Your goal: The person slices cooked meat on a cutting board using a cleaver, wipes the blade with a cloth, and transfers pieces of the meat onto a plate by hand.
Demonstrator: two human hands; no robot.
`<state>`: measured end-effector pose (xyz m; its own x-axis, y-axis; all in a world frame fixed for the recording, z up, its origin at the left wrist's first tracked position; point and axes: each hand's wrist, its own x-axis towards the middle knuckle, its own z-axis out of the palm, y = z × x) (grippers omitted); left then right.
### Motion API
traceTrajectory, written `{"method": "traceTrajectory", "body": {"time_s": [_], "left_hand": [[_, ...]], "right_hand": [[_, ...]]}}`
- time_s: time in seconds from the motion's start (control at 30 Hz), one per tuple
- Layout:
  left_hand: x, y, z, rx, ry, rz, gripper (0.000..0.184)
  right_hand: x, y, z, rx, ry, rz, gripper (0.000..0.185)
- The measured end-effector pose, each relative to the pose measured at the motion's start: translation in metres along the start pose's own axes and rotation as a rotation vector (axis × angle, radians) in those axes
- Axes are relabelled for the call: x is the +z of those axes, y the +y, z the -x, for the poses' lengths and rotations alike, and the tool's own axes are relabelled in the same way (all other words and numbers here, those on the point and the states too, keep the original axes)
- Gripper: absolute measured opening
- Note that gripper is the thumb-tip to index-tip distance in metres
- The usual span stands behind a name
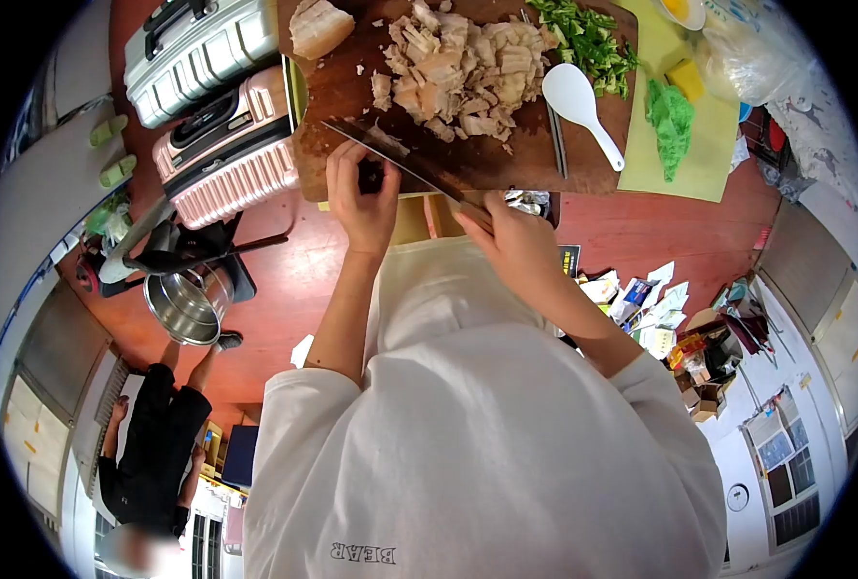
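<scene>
My right hand (pixel 516 241) is closed round the handle of a kitchen knife (pixel 429 179), whose long blade slants up and left over the near edge of a wooden cutting board (pixel 323 96). Close against the blade near its tip is my left hand (pixel 359 198), fingers and thumb curled; what they grip, if anything, is hidden. A small strip of meat (pixel 390 142) lies just beyond the blade. Behind it spreads a pile of chopped cooked meat (pixel 468 72), with a larger meat chunk (pixel 320 27) at the board's far left.
Chopped green peppers (pixel 588 43), a white rice paddle (pixel 579 101) and metal chopsticks (pixel 556 140) lie on the board's right. A green leaf (pixel 670 125) and yellow sponge (pixel 685 77) are farther right. Suitcases (pixel 226 145), a metal pot (pixel 188 304) and a person (pixel 154 439) are left.
</scene>
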<state>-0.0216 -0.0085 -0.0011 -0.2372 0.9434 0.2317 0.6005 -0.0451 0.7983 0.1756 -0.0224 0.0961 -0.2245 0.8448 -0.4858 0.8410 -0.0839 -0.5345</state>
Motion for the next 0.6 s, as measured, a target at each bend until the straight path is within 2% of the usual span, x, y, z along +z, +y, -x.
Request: {"method": "traceTrajectory", "body": {"time_s": [0.03, 0.17, 0.27, 0.37, 0.47, 0.53, 0.6], "left_hand": [[0.000, 0.000, -0.001, 0.002, 0.000, -0.002, 0.032], [0.000, -0.001, 0.000, 0.014, 0.017, -0.006, 0.032], [0.000, 0.002, 0.001, 0.003, 0.009, -0.001, 0.032], [0.000, 0.002, 0.001, 0.003, -0.001, 0.014, 0.031], [0.000, 0.003, 0.000, 0.005, -0.003, 0.019, 0.031], [0.000, 0.002, 0.000, 0.013, -0.001, 0.018, 0.031], [0.000, 0.001, 0.000, 0.010, 0.021, 0.016, 0.031]], "right_hand": [[0.001, -0.005, -0.005, -0.041, 0.053, 0.046, 0.035], [-0.009, 0.000, 0.007, -0.031, 0.018, -0.037, 0.035], [-0.012, 0.013, 0.024, 0.078, -0.084, -0.018, 0.035], [-0.009, 0.010, 0.017, 0.072, -0.071, -0.006, 0.036], [-0.001, -0.007, -0.006, -0.045, 0.055, -0.006, 0.036], [-0.001, -0.011, -0.014, 0.051, -0.087, 0.060, 0.038], [-0.001, 0.001, -0.002, 0.020, -0.032, 0.010, 0.040]]}}
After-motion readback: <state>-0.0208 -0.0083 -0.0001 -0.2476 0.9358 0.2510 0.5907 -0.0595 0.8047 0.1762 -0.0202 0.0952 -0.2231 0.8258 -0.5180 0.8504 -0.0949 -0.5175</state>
